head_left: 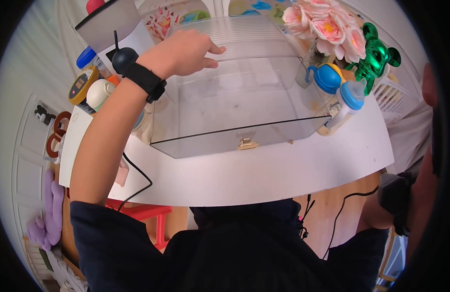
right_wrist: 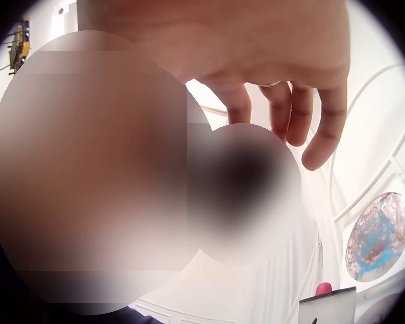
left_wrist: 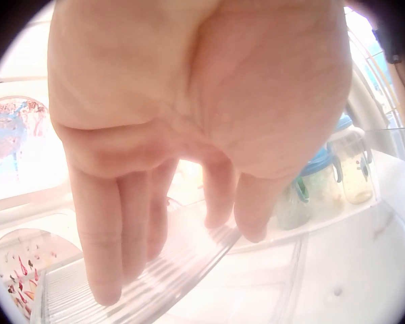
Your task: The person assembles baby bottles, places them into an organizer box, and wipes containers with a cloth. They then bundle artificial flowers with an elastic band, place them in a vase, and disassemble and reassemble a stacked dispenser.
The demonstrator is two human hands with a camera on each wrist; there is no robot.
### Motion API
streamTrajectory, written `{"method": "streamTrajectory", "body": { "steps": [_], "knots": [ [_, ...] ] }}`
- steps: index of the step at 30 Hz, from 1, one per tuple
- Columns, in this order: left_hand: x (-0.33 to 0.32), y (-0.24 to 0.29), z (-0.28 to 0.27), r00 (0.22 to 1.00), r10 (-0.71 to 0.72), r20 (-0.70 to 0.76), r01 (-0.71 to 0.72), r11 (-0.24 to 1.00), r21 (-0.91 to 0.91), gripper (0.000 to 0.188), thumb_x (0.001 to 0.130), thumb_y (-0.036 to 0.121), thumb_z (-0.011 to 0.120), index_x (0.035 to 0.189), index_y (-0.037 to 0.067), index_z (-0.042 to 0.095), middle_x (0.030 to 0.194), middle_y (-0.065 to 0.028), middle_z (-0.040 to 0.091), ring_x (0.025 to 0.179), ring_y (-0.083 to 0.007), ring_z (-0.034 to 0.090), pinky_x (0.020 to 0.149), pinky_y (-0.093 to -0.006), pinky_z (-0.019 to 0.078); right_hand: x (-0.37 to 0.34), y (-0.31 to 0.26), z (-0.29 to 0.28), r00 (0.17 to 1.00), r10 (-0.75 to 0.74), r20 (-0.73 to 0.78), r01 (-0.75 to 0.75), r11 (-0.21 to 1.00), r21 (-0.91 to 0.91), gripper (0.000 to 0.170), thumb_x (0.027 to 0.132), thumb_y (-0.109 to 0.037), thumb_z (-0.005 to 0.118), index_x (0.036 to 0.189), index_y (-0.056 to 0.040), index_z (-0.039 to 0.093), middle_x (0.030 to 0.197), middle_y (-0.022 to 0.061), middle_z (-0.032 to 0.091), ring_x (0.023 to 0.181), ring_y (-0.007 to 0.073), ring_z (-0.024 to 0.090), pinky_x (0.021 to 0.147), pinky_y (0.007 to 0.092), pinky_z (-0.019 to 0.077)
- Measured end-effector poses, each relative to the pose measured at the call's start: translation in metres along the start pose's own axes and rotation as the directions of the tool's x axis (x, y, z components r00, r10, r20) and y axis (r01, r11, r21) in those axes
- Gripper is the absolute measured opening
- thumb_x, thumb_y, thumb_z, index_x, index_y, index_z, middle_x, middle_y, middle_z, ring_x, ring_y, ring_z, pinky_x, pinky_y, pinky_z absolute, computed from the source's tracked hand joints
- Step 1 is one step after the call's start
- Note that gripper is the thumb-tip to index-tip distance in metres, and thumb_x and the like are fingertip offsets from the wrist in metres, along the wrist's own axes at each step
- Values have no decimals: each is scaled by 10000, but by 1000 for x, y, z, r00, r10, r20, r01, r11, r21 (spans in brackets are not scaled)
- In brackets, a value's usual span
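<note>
A clear plastic box (head_left: 200,114) with a gold clasp (head_left: 247,143) on its front wall stands on the white table. Its ribbed clear lid (head_left: 234,34) is at the back. My left hand (head_left: 178,52) reaches over the box's left back part, wearing a black wrist strap. In the left wrist view, straight fingers (left_wrist: 101,236) point down over the ribbed lid, and the thumb tip (left_wrist: 251,226) is right at the lid's edge. My right hand (right_wrist: 270,54) is raised beside a blurred-out area, fingers loosely bent and holding nothing.
Right of the box stand a blue-capped bottle (head_left: 350,97), pink flowers (head_left: 327,27) and a shiny green bear figure (head_left: 375,56). A yellow-lidded tub (head_left: 83,85) and a white round-topped container (head_left: 99,93) are on the left. A black cable (head_left: 146,175) crosses the table's front edge.
</note>
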State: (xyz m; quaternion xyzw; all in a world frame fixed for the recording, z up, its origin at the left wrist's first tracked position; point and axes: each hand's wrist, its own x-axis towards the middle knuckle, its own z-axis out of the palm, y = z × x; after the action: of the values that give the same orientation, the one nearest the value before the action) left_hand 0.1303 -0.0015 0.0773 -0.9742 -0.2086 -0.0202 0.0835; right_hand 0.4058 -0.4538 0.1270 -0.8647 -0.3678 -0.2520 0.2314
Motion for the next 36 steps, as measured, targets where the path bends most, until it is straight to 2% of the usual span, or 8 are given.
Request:
{"method": "streamTrajectory", "body": {
  "steps": [2, 5, 14, 27, 29, 31, 33, 36],
  "knots": [
    [-1, 3, -3, 999, -36, 37, 37, 999, -16, 423, 1004, 313, 749, 1410, 198, 735, 1072, -200, 790, 1025, -406, 731, 934, -471, 579, 18, -87, 5, 999, -44, -4, 44, 999, 8, 926, 1030, -649, 551, 1605, 61, 402, 1492, 244, 554, 1321, 283, 587, 1038, 414, 459],
    [-2, 7, -5, 997, -63, 48, 64, 998, -18, 415, 1002, 309, 751, 1402, 198, 741, 1057, -202, 791, 1018, -409, 731, 927, -476, 581, 42, -199, 11, 994, -110, -7, 111, 994, 23, 913, 1031, -638, 555, 1602, 59, 407, 1496, 244, 554, 1328, 283, 583, 1042, 414, 457],
    [-2, 3, 0, 999, -42, 25, 43, 998, -50, 415, 996, 306, 759, 1395, 197, 743, 1071, -216, 784, 1014, -422, 728, 940, -488, 579, 43, -344, 1, 943, -333, -30, 334, 940, 68, 874, 1036, -605, 567, 1592, 53, 424, 1507, 244, 554, 1352, 284, 572, 1054, 414, 452],
    [-1, 2, -3, 995, -72, 62, 77, 994, -73, 428, 990, 301, 766, 1397, 169, 741, 1083, -197, 793, 1041, -414, 733, 952, -481, 579, 30, -290, -6, 773, -633, -44, 632, 762, 141, 817, 1043, -557, 586, 1577, 46, 447, 1524, 243, 555, 1387, 285, 555, 1071, 414, 444],
    [0, -6, 9, 999, 8, -39, -10, 997, -75, 439, 1001, 296, 763, 1420, 173, 722, 908, -241, 730, 871, -429, 687, 834, -482, 557, 22, -242, -9, 740, -671, -42, 669, 728, 153, 808, 1044, -550, 589, 1575, 44, 451, 1527, 243, 555, 1392, 285, 553, 1074, 414, 443],
    [0, -8, 11, 999, 7, -49, -11, 997, -75, 441, 999, 295, 766, 1420, 171, 723, 909, -243, 731, 874, -429, 690, 837, -482, 560, 22, -266, -9, 707, -706, -39, 702, 693, 163, 800, 1045, -543, 591, 1573, 43, 454, 1529, 243, 555, 1397, 285, 550, 1076, 414, 442],
    [-1, -6, 11, 999, 10, -52, -14, 997, -76, 442, 997, 293, 768, 1419, 169, 723, 911, -244, 732, 877, -429, 693, 840, -481, 562, 16, -218, -12, 676, -736, -31, 729, 661, 177, 791, 1046, -535, 594, 1570, 42, 458, 1532, 243, 555, 1402, 285, 547, 1079, 414, 441],
    [-2, -1, 7, 1000, -25, -18, 24, 998, -60, 443, 994, 291, 770, 1417, 167, 724, 926, -244, 737, 888, -428, 696, 846, -481, 566, 14, -194, -14, 628, -778, -17, 765, 612, 200, 778, 1048, -524, 598, 1567, 40, 463, 1536, 243, 555, 1410, 286, 544, 1083, 414, 439]
  ]
}}
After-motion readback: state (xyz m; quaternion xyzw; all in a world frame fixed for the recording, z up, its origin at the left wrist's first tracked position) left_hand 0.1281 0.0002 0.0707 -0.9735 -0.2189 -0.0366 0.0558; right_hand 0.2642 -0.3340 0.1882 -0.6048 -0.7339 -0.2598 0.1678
